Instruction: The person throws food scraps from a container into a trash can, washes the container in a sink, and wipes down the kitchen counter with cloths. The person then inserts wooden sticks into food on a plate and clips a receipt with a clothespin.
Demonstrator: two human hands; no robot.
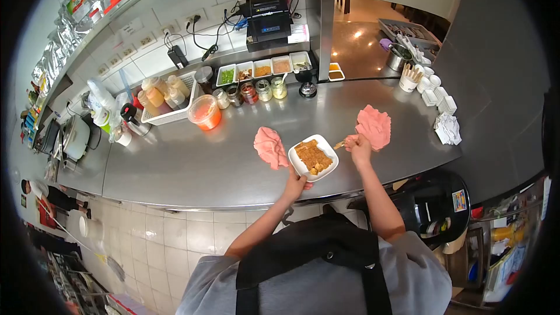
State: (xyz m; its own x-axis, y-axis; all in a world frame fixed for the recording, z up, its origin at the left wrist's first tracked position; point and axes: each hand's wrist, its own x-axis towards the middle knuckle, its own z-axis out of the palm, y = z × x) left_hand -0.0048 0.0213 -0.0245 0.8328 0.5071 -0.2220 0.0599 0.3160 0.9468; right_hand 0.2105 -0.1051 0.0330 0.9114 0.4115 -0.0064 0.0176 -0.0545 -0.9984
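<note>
My left hand grips the near left edge of a square white plate. On that plate lies a golden-brown fried cutlet that looks cut into pieces. To the right of the plate, my right hand pinches a small light-brown piece, too small to name surely. A crumpled pink cloth lies left of the plate. Just beyond my right hand is another pink cloth, spread on the steel counter.
Along the back stand topping trays, spice jars, an orange-red tub and a white basket of sauce bottles. A cup of wooden sticks and white dishes sit at right. A person stands far left.
</note>
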